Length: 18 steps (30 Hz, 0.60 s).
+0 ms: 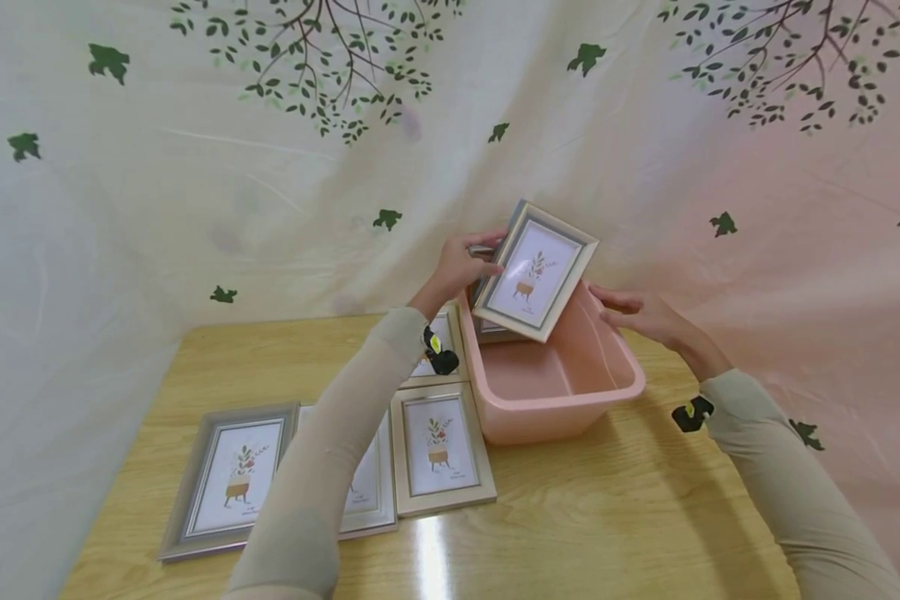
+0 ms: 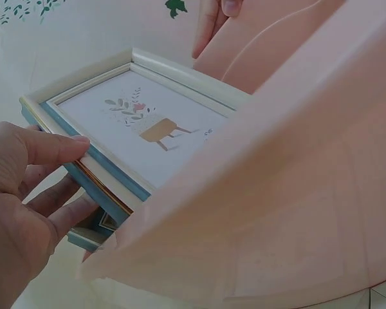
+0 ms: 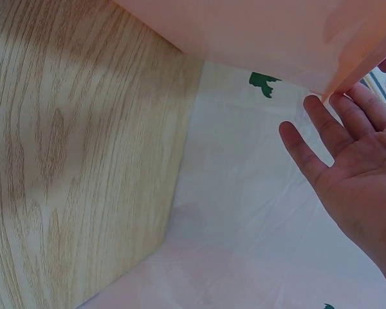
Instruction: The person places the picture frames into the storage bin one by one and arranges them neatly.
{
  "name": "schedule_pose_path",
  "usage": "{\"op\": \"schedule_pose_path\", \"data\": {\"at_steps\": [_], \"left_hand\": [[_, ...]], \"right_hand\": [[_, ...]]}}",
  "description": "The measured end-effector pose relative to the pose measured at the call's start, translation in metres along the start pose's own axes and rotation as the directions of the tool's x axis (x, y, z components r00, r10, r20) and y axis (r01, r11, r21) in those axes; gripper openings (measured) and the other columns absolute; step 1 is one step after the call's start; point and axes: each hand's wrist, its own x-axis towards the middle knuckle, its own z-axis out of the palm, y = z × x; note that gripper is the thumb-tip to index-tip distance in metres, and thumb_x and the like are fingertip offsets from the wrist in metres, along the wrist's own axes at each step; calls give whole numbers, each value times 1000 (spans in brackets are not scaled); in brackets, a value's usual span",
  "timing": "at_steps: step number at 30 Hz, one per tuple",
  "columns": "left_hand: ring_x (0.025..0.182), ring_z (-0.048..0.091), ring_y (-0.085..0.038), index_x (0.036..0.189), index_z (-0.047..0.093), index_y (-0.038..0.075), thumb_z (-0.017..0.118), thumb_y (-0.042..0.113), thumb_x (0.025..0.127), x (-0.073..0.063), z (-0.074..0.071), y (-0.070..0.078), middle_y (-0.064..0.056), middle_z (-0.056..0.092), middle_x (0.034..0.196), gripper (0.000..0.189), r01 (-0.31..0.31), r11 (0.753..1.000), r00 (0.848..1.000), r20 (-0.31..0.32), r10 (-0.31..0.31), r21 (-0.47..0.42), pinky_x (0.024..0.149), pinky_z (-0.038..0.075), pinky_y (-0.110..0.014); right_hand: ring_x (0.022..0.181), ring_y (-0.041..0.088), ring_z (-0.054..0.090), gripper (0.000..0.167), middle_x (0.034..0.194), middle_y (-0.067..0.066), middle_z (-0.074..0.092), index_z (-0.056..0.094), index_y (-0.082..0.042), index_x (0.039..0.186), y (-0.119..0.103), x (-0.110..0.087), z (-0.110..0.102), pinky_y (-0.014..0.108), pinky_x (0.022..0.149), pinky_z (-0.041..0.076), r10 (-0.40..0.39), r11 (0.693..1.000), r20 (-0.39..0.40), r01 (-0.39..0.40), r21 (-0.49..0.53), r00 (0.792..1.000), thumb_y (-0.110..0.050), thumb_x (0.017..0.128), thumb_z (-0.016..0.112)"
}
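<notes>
My left hand (image 1: 459, 268) grips a cream picture frame (image 1: 536, 271) by its left edge, thumb on the front and fingers behind. The frame is tilted over a pink plastic basin (image 1: 551, 404) and shows a printed potted plant. Below and behind it, another frame (image 1: 491, 332) is partly visible inside the basin; the rest of it is hidden. At the basin's far right side, my right hand (image 1: 648, 318) touches the rim. Its fingers (image 3: 331, 129) are mostly straight in the right wrist view, against the outer wall.
Left of the basin on the wooden table (image 1: 592, 517) lie several picture frames: a silver-grey one (image 1: 232, 479), a partly covered one (image 1: 367, 492), a cream one (image 1: 444, 450) and one behind it (image 1: 450, 346). A leaf-printed curtain (image 1: 292, 208) hangs behind the table.
</notes>
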Motion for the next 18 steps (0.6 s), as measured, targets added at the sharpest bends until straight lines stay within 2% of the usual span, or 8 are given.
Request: {"op": "schedule_pose_path", "data": {"at_steps": [6,11,18], "left_hand": [[117,68,-35,128,70,3,75,-19,75,1,3,-3,-24,69,125,57,-29,999,999,-44,31,28,95,59,-34],[115,69,-33,127,71,3,76,-17,75,4,7,-7,-23,71,122,56,-51,995,997,-55,56,90,94,59,-31],[116,69,-33,129,69,4,76,-17,76,7,7,-7,-23,69,126,58,-20,993,997,-69,29,120,95,59,-30]], "right_hand": [[152,46,26,63,164,17,31,33,-17,159,-2,-2,-1,70,119,23,-7,1000,10,7,-12,1000,-29,103,60],[152,46,25,63,164,19,29,32,-14,160,-3,-1,-1,69,120,23,-29,1000,20,29,-6,999,-24,104,59],[152,45,26,62,164,19,31,34,-13,159,-3,-2,0,67,120,24,-27,1000,13,27,-4,1000,-25,104,59]]}}
